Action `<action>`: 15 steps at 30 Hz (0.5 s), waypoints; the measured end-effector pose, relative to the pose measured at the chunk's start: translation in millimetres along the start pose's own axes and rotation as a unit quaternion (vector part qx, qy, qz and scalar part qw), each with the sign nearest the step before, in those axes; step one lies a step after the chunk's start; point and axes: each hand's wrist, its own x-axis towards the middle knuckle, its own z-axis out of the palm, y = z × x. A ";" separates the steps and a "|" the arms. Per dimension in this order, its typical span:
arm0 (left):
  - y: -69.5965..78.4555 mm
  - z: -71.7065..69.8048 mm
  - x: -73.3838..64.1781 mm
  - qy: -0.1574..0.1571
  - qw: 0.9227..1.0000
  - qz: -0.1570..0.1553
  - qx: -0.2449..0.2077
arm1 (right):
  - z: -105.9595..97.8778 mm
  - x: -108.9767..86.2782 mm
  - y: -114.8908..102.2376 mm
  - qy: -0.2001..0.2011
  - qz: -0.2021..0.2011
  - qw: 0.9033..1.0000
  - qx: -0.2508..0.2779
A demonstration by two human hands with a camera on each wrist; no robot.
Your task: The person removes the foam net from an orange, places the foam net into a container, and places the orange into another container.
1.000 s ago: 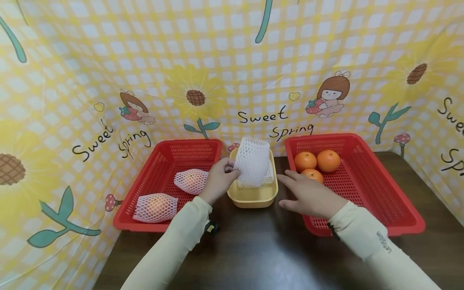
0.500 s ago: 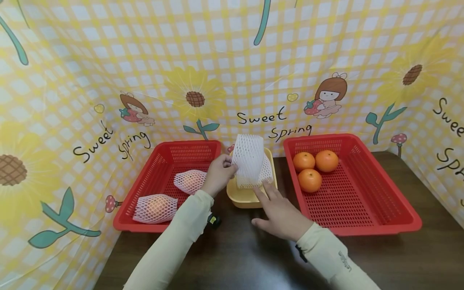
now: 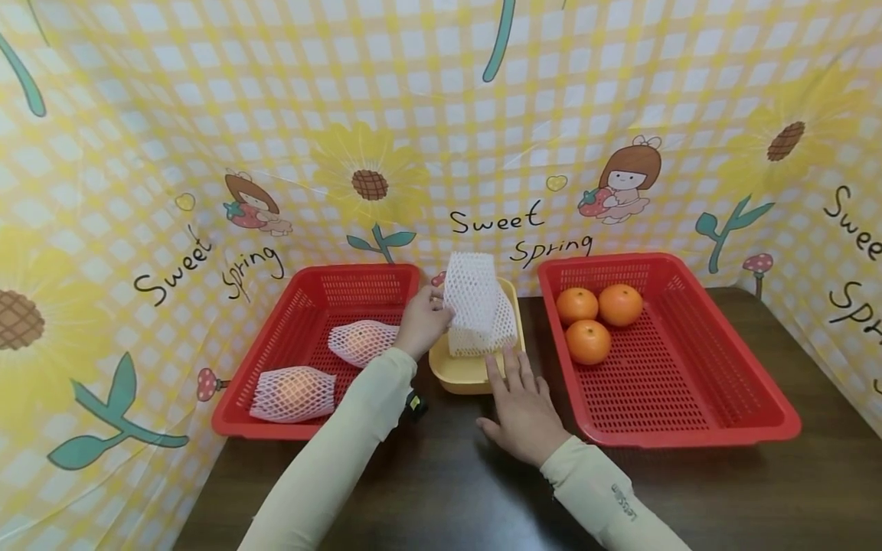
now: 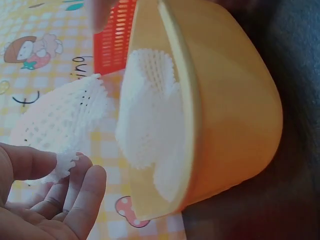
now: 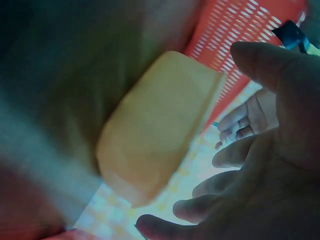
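On the dark table (image 3: 448,490) are placed a right red basket (image 3: 668,383) and a left red basket (image 3: 313,329). Between them a yellow container (image 3: 462,372) is set, in which white foam nets (image 3: 507,327) are laid. Near its front edge the right hand (image 3: 525,413) is held, fingers released and straight; whether the container is touched cannot be told. Above the container, a foam sleeve (image 3: 471,291) is pinched by the left hand's (image 3: 423,321) thumb and fingers. Two netted fruits (image 3: 294,394) are contained in the left basket, three oranges (image 3: 588,342) in the right.

Narrow gap right of yellow tub (image 3: 463,372); red basket (image 3: 664,375) blocks beyond
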 end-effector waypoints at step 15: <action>-8.0 11.6 17.9 -0.058 0.974 -0.037 0.218 | 9.1 -1.5 7.5 -0.011 -0.001 1.000 -0.028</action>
